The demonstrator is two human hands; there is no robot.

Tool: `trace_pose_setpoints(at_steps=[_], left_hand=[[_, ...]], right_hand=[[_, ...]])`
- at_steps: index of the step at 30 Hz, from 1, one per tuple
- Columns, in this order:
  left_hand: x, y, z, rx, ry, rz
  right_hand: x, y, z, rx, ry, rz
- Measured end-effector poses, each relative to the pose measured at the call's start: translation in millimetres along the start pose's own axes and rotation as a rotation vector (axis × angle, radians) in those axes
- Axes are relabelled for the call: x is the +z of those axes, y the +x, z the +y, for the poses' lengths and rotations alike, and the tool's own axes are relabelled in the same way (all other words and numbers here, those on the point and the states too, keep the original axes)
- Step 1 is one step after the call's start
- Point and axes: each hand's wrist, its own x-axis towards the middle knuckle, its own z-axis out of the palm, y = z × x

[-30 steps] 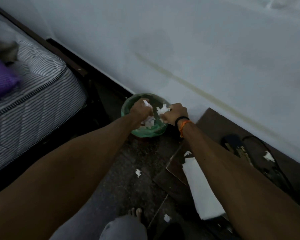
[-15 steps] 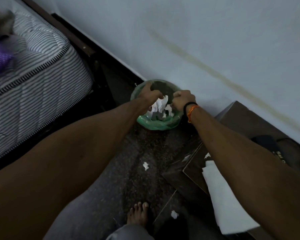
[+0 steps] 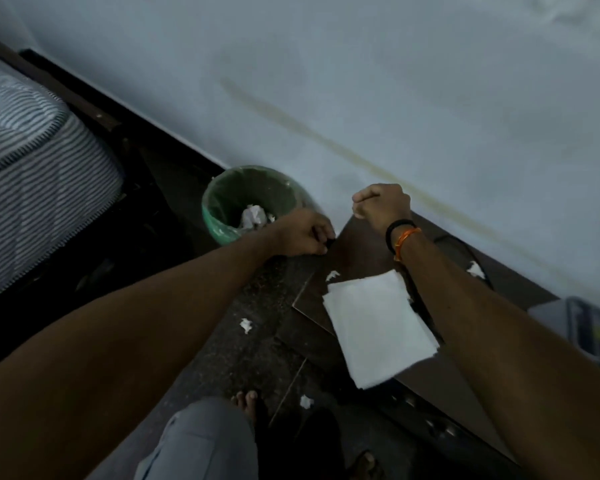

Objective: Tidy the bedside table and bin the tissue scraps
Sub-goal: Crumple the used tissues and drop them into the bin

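A green-lined bin (image 3: 222, 216) stands on the floor against the wall, with crumpled tissue (image 3: 253, 216) inside it. My left hand (image 3: 302, 233) hovers just right of the bin at the near corner of the dark bedside table (image 3: 368, 251), fingers curled, nothing seen in it. My right hand (image 3: 381, 206) is a fist over the table's far corner and looks empty. A white tissue sheet (image 3: 378, 323) lies on the table. Small scraps lie on the table (image 3: 332, 276) (image 3: 475, 270) and on the floor (image 3: 246, 325) (image 3: 306, 401).
A bed with a striped mattress (image 3: 32, 168) fills the left side. The white wall runs behind the bin and the table. A black cable (image 3: 465, 247) and a grey device (image 3: 589, 327) lie on the table's right part. My bare foot (image 3: 246, 400) is below.
Both hands have left the bin's mouth and moved right toward the bedside table. The tissue pieces they held over the bin now lie inside it.
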Motion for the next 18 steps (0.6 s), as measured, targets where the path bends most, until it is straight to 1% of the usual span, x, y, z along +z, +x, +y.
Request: trace_pose_setpoints(at_steps=[2, 4, 10, 13, 15, 18], left_hand=[[10, -4, 17, 0.082, 0.147, -0.107], [19, -8, 25, 0.146, 0.233, -0.138], [35, -17, 32, 0.175, 0.262, -0.029], [44, -25, 32, 0.129, 0.25, 0.045], [52, -28, 30, 0.112, 0.271, 0.073], [59, -28, 31, 0.129, 0.331, 0.072]], right_hand=[[-21, -11, 13, 0.018, 0.021, 0.036], [-37, -22, 27, 0.03, 0.052, 0.073], [-75, -59, 69, 0.037, 0.068, 0.183], [-93, -69, 92, 0.063, 0.087, 0.253], [-104, -75, 103, 0.063, 0.082, 0.259], [-117, -83, 120, 0.053, 0.036, 0.25]])
